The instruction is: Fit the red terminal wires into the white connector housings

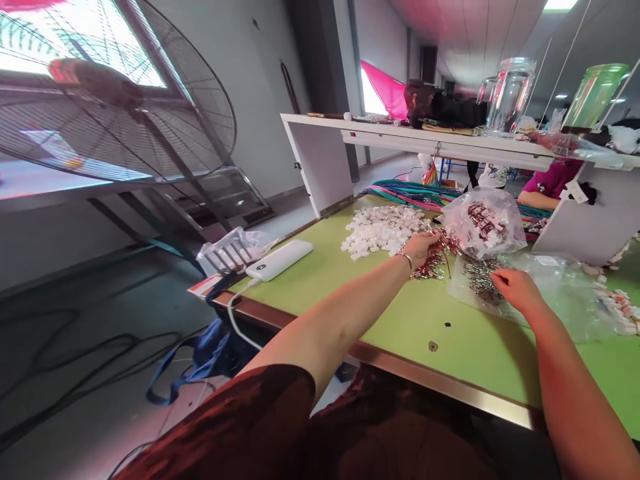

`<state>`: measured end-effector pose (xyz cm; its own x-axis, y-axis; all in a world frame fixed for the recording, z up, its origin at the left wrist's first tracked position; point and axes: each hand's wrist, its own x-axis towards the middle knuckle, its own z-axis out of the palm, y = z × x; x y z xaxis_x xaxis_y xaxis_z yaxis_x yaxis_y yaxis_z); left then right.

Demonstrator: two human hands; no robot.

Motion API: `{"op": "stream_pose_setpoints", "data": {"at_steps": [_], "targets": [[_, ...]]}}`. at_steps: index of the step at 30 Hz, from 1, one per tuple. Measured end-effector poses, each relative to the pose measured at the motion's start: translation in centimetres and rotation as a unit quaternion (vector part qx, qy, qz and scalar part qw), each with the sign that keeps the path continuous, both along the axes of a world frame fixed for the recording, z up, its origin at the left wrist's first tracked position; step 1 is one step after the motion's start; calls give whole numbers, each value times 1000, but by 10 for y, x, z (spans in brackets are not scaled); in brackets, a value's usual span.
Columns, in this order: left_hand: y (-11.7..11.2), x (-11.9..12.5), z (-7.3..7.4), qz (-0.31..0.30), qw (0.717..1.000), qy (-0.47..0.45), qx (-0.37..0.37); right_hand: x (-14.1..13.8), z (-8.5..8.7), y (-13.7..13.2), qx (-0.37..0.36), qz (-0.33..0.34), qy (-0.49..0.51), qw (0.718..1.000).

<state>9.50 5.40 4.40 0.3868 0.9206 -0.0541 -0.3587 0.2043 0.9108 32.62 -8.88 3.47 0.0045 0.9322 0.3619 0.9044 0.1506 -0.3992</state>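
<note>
My left hand (pixel 421 248) reaches to a pile of short red wires with metal ends (pixel 434 265). Its fingers are drawn together at the pile's upper edge, and what they hold, if anything, cannot be made out. Beside that lies a heap of small white plastic connectors (pixel 380 230). My right hand (pixel 516 288) is curled closed at a pile of small metal terminals (pixel 484 280), which rests on a flat clear plastic bag (pixel 565 293). Whatever its fingers hold is hidden. Behind the two hands sits a clear bag with red wires and white connectors (pixel 484 223).
A white power bank with a cable (pixel 280 261) lies at the green table's (pixel 395 333) left edge. A shelf (pixel 400 133) spans the back, carrying a glass jar (pixel 511 97). Bundled coloured cables (pixel 410 192) lie behind. A large fan (pixel 125 93) stands left; another person's sleeve (pixel 547 180) shows beyond.
</note>
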Motion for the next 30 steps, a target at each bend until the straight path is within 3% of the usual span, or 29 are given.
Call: {"op": "stream_pose_setpoints", "data": {"at_steps": [3,10,15,18,21,23,27,30], "targets": [[-5,-2,0,-11,999,-17,-25,-16,-8,5,1,-10,54,998],[-23,-6,-4,-76,993,-59,-68,-94,-33,21,-30,-9,170,985],[-34,-17,-12,-115,986,-79,-95,-114,-32,19,-61,4,237,970],[-40,-21,-21,-108,986,-94,-89,-118,-32,13,-109,6,287,952],[-42,-22,-28,-81,993,-65,-52,-117,-33,7,-143,-26,398,906],[-42,-22,-31,-51,999,-6,14,-113,-32,4,-139,-56,429,891],[-45,-23,-32,10,977,110,182,-106,-24,-1,-81,-122,347,926],[-50,-23,-32,-7,971,132,198,-106,-20,-6,-28,-120,262,957]]}}
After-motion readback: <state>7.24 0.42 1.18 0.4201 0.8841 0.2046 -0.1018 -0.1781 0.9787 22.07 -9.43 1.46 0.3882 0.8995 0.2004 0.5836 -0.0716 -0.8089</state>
